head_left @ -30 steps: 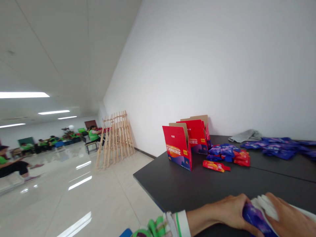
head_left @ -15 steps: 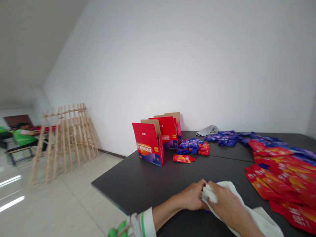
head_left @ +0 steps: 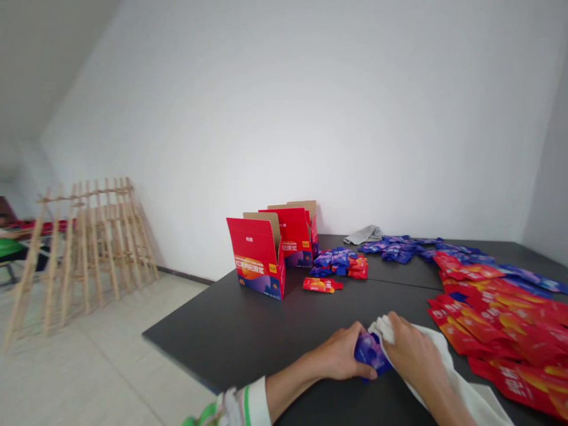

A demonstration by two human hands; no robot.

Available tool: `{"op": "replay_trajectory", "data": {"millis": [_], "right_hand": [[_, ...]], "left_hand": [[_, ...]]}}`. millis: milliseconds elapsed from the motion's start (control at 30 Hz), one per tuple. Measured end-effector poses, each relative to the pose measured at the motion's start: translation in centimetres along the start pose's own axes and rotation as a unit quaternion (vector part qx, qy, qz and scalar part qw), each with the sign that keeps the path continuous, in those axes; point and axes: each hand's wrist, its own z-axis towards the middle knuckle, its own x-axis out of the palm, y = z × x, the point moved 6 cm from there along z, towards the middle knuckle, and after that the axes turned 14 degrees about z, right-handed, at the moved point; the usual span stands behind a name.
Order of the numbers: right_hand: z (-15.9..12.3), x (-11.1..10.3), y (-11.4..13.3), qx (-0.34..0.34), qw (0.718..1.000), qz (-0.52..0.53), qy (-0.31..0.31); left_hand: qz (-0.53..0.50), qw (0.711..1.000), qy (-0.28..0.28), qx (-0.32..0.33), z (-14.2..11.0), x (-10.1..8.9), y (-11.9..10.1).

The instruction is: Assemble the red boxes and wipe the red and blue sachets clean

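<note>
Bare pale wall [head_left: 355, 118] behind; a leaning rack of wooden poles [head_left: 89, 236] stands on the floor, off the left edge of our dark tabletop [head_left: 231, 331]. Two open red cartons [head_left: 256, 260] stand near that left edge, flaps up, one behind the other. Just right of them we note a small mixed heap of pouches [head_left: 337, 261], with a single red pouch [head_left: 320, 285] lying flat on the near side. Grey cloth [head_left: 362, 234] and a spread of blue pouches [head_left: 399, 248] lie along the far edge; red pouches [head_left: 506, 322] overlap in a broad bank toward the right.

Our left grip [head_left: 341, 354] grasps a blue pouch [head_left: 370, 350] by its left end, thumb along the near side. Pouch sits between our hands, toward the near edge; we cannot tell if its underside touches the tabletop. Our right grip [head_left: 412, 349] is clenched on a white cloth [head_left: 448, 370], bunched against the pouch's right end, tail trailing beside the forearm.

Handling, as we judge it: pinch firmly at the end without squeezing the filled middle, press the cloth flat rather than wadded, stroke outward from the holding fingers, and gather the loose tail clear of the red bank.
</note>
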Motion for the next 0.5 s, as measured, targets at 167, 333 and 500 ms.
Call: {"op": "replay_trajectory", "data": {"millis": [167,333,500], "right_hand": [[-0.6,1.1,1.8,-0.083,0.992,0.064,0.072],[0.5,-1.0,-3.1,0.068,0.996,-0.045,-0.028],[0.4,-2.3,-7.3,0.136,0.984,-0.055,-0.1]], "left_hand": [[-0.014,0.999,-0.019,0.029,0.1,0.0,-0.4],[-0.003,1.0,-0.007,-0.012,0.2,0.0,-0.1],[-0.018,1.0,-0.004,-0.01,0.2,0.0,-0.3]]}}
